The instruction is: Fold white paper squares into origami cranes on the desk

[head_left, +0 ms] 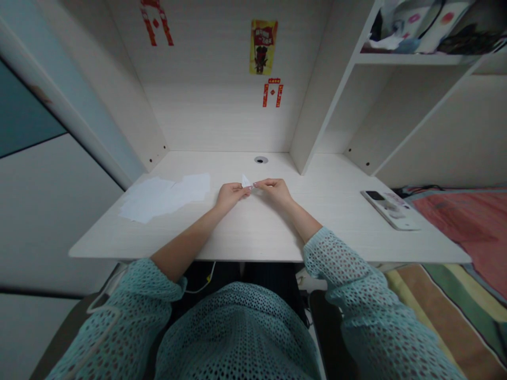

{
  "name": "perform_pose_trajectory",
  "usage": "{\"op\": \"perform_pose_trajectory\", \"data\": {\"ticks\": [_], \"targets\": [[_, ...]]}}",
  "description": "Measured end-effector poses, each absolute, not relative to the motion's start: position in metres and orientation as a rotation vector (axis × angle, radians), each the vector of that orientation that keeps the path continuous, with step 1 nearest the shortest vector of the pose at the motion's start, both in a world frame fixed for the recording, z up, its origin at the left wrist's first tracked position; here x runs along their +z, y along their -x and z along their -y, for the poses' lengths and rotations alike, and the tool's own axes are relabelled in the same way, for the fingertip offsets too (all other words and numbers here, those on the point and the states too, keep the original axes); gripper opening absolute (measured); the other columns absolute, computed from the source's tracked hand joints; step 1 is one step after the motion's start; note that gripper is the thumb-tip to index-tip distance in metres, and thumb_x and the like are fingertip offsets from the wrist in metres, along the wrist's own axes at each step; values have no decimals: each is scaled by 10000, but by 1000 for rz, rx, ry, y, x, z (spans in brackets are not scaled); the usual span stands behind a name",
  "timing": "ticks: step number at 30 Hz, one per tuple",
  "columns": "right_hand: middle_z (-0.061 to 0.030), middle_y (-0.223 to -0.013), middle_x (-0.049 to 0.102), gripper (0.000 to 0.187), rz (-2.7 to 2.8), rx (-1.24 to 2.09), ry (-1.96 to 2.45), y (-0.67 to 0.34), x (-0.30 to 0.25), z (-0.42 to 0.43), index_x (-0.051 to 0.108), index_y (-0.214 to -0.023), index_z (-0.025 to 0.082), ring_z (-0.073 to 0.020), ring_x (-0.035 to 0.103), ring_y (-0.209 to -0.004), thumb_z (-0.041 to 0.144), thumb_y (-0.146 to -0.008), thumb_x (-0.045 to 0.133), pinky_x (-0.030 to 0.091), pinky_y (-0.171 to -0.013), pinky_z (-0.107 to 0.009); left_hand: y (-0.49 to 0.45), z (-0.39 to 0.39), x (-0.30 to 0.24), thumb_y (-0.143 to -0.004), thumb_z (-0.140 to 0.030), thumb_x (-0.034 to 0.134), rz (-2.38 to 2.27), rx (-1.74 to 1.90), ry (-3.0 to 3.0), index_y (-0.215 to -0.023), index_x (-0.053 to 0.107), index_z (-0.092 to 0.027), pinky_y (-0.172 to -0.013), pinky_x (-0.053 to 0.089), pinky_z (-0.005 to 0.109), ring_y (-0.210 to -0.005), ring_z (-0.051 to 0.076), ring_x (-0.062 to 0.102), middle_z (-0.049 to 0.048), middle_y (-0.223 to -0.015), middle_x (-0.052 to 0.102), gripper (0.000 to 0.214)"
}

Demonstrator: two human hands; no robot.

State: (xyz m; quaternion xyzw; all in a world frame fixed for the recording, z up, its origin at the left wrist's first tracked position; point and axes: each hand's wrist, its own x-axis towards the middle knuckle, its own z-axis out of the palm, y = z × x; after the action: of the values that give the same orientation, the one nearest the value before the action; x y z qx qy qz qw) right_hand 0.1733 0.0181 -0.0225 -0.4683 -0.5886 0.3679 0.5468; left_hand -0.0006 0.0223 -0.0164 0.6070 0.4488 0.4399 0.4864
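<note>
Teal sweater (237,338); hands (230,196) pinch paper (245,181) well inside desk edge (253,258).

White is shared by the small paper (245,181), the sheets (152,198) and the counter (245,235). The teal sweater (241,332) is patterned with holes; the bedding (455,316) is striped green, yellow and brown.

Striped bedding (443,311) beside a desk (336,211) suggests a bedroom.
</note>
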Motion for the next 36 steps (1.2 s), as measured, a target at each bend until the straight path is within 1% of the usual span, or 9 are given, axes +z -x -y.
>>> {"op": "perform_pose_trajectory", "data": {"ticks": [5,10,14,20,25,28,31,33,36], "targets": [[-58,-711,695,267,1450,606,1201,-169,-29,-22,722,-715,166,-161,572,-638,425,-695,661,414,-630,-294,-1,-24,-19,-622,-441,715,-1083,1072,-1501,-668,655,-141,-605,427,256,-625,146,605,85,-699,690,310],[-40,-725,676,207,1519,359,1251,-165,-30,-19,704,-704,191,-171,565,-707,365,-756,606,402,-658,-292,-1,-23,-17,-621,-439,717,-1080,1067,-1509,-687,660,-142,-600,423,251,-619,139,597,79,-698,688,310],[-36,-727,662,193,1531,292,1228,-163,-30,-17,687,-696,194,-170,559,-729,343,-770,589,403,-675,-289,-1,-21,-14,-618,-449,717,-1083,1055,-1506,-680,652,-142,-598,424,251,-621,139,597,80,-707,690,320],[-38,-758,666,258,1509,462,1169,-163,-26,-15,684,-728,180,-152,555,-691,416,-763,585,405,-654,-276,-1,-24,-17,-616,-457,718,-1084,1103,-1473,-666,632,-147,-600,422,236,-660,145,612,71,-698,683,325],[-52,-793,667,325,1472,544,1180,-163,-23,-13,668,-744,173,-155,554,-710,483,-757,568,406,-648,-270,0,-25,-15,-629,-465,706,-1081,1189,-1431,-752,660,-151,-608,432,241,-693,155,626,78,-749,693,340],[-56,-860,678,354,1457,641,1140,-161,-24,-14,674,-846,178,-156,565,-752,501,-753,564,419,-686,-271,0,-23,-12,-632,-459,704,-1061,1201,-1430,-755,667,-148,-629,445,255,-705,163,632,82,-774,698,336],[-54,-932,684,417,1439,853,1043,-159,-26,-16,673,-964,191,-150,578,-766,513,-706,610,430,-698,-271,-1,-22,-12,-616,-425,720,-1047,1164,-1447,-720,665,-149,-641,452,260,-705,166,631,70,-748,696,300],[-48,-893,689,424,1427,990,999,-158,-28,-17,690,-932,190,-143,577,-731,519,-670,641,431,-675,-266,-2,-22,-14,-598,-401,734,-1043,1131,-1448,-709,662,-153,-646,455,260,-700,163,627,59,-736,695,281],[-33,-762,676,376,1402,1069,985,-158,-29,-17,708,-803,176,-123,546,-650,512,-636,673,416,-629,-255,-2,-24,-17,-580,-386,745,-1051,1120,-1466,-717,660,-155,-653,456,260,-687,155,620,54,-738,693,282]]}}
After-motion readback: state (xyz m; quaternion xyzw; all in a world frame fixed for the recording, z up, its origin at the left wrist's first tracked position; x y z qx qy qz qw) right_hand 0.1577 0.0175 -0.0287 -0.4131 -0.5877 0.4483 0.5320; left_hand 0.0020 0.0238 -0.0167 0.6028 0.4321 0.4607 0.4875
